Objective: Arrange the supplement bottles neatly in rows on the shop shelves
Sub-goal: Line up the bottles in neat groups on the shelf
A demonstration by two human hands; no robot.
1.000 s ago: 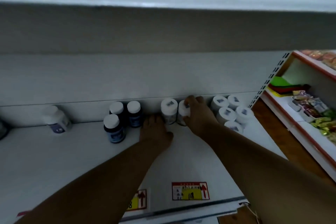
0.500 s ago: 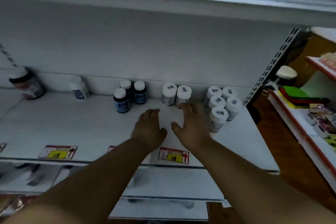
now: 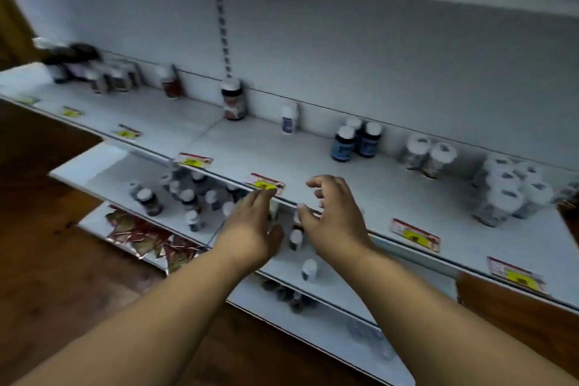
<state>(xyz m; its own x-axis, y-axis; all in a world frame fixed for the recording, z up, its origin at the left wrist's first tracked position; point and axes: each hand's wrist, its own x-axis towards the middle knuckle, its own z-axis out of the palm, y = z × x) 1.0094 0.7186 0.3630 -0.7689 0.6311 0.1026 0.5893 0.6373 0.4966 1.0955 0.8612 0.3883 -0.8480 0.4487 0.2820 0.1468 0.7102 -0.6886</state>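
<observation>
My two bare forearms reach forward from the bottom of the view. My left hand hangs in front of the middle shelf's front edge, its fingers straight and close together, holding nothing. My right hand is just beside it, fingers loosely curled and spread, also holding nothing.

Below my fingers, on the lower shelf, white-capped dark bottles stand scattered to the left, and two small bottles stand between and under my wrists. Foil packets lie on a shelf lower still, with wooden floor to the left.

Just past my fingertips a yellow and red price tag sits on the shelf edge. Further back and to the right stand three dark blue bottles, then two white jars, then a tight cluster of white jars at the far right. Beyond my left fingers, against the back wall, are a small white bottle, a brown jar and, farthest left, a blurred group of dark bottles.
</observation>
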